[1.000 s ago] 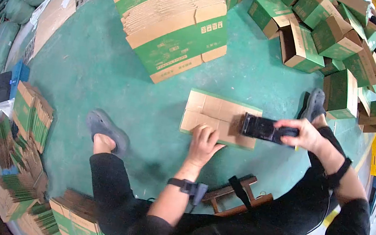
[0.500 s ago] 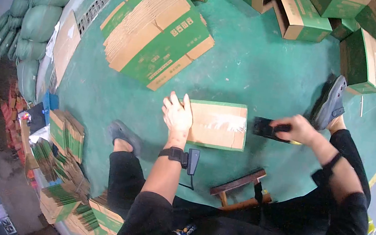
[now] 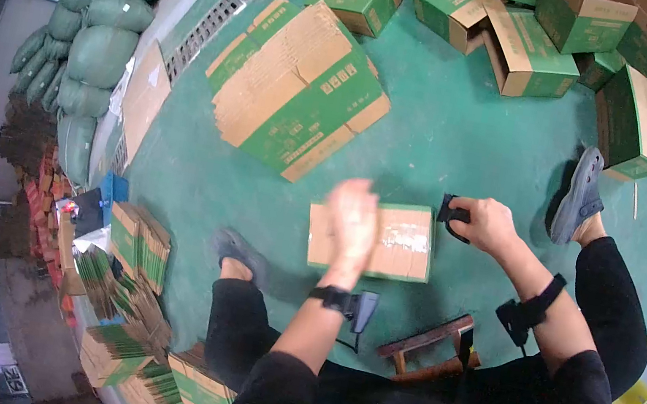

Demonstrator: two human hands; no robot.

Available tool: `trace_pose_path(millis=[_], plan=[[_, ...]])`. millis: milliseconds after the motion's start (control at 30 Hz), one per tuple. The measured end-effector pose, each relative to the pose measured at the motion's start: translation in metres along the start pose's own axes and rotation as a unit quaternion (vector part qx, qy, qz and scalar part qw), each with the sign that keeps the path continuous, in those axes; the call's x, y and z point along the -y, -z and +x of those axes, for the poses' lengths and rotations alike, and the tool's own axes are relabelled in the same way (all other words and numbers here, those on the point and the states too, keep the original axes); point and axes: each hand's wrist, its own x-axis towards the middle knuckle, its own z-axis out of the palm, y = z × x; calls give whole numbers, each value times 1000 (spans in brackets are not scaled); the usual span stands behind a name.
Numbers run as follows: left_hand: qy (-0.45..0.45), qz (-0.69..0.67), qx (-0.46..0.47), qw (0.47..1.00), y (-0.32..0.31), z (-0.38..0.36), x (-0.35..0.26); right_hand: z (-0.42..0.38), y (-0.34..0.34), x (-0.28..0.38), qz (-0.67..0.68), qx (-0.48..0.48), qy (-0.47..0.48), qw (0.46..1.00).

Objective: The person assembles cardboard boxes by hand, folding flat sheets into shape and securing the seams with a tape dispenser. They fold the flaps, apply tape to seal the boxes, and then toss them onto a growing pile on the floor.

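Note:
A cardboard box with green edges lies on the floor before me, a strip of shiny clear tape along its top. My left hand is over the left half of the box, its fingers smeared by motion. At the box's right end, my right hand is closed around a black tape dispenser, held close to the upper right corner. Both wrists carry black straps with small devices.
A stack of flattened cartons lies ahead. Green-and-brown boxes are piled at the upper right. A small wooden stool is between my legs. More folded cardboard sits at left, near green sacks.
My left hand has moved right, from the box's left edge to over its top. The dispenser has turned and come up against the box's right end. The whole view has shifted somewhat.

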Motion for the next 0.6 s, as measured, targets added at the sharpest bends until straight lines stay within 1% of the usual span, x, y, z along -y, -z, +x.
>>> trace_pose_path(millis=[33, 67, 100, 133, 167, 200, 233, 267, 300, 333, 367, 400, 433, 467, 500, 533, 567, 600], plan=[[78, 92, -36, 992, 16, -5, 22, -2, 3, -3, 5, -5, -3, 1000], [156, 182, -68, 968, 34, -10, 42, -6, 4, -7, 23, 10, -19, 999], [343, 164, 16, 925, 54, -15, 47, -11, 4, -10, 39, 28, -34, 998], [464, 37, 124, 876, 60, -30, 87, -13, 0, -12, 32, 41, -29, 998], [618, -170, 243, 728, 77, -30, 75, -13, -6, -15, 32, 76, -21, 996], [615, -255, 285, 690, 73, -37, 75, -13, -11, -14, 50, 102, -33, 993], [596, -207, 271, 727, 79, -24, 49, -14, -9, -12, 68, 122, -47, 989], [506, -200, 283, 790, 68, -15, 65, -18, -1, -8, 79, 78, -43, 993], [411, -193, 288, 843, 61, 10, 66, -21, 14, -4, 87, 35, -38, 995], [323, -232, 212, 893, 49, 41, 70, -26, 35, -3, 86, -37, -38, 995], [241, -264, 131, 925, 53, 87, 43, -28, 58, -7, 148, -137, -29, 979], [155, -397, 107, 898, 93, 142, -41, -29, 82, -13, 278, -264, -19, 923], [-10, -367, -18, 930, 102, 177, -79, -23, 101, -23, 432, -373, 19, 821], [-24, -426, -45, 903, 108, 207, -100, -28, 122, -12, 505, -451, 70, 733], [-22, -431, -54, 900, 108, 212, -90, -43, 142, 9, 582, -425, 59, 691], [-28, -306, -96, 947, 102, 228, -69, -52, 154, 17, 517, -429, 80, 736], [-35, -177, -134, 974, 91, 248, -46, -65, 160, 22, 449, -437, 98, 773], [10, -110, -101, 989, 75, 247, -6, -80, 163, 28, 509, -348, 74, 784]])
